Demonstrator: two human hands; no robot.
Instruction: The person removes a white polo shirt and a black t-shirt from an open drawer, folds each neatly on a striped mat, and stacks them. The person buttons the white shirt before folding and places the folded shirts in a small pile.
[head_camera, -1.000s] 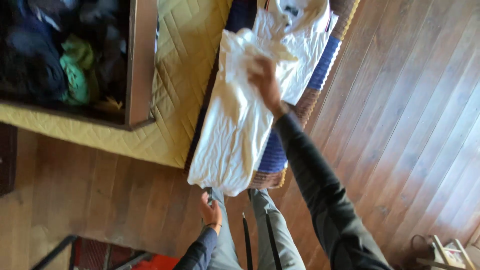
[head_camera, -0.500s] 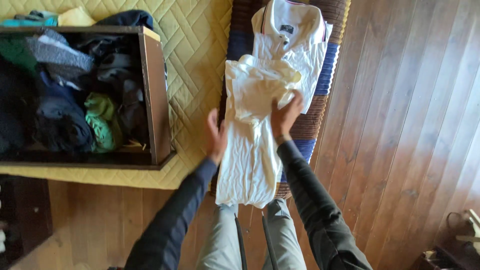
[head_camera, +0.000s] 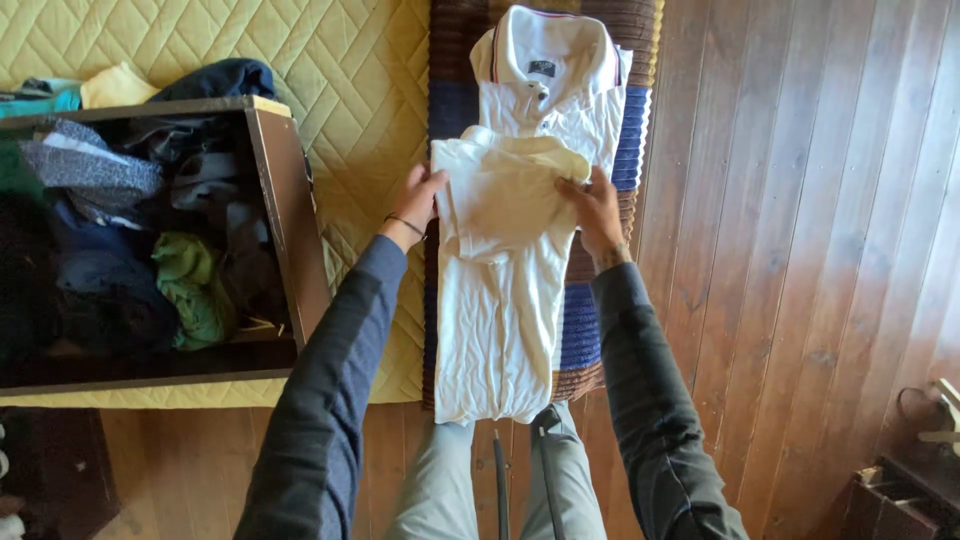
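Lengthwise, the cream shirt (head_camera: 500, 300) runs from the centre of the frame down toward the bottom edge, lying on a striped brown and blue rug (head_camera: 605, 330) beside the yellow quilt (head_camera: 340, 90). Its upper part is doubled back on itself. A white polo shirt (head_camera: 545, 85) lies just above it, collar toward the top. Both hands flank the fold at equal reach: the left hand (head_camera: 420, 205) has its fingers closed on the left edge, and the right hand (head_camera: 597, 208) pinches the right edge.

Single head camera, looking steeply down, close over hands (head_camera: 505, 205).
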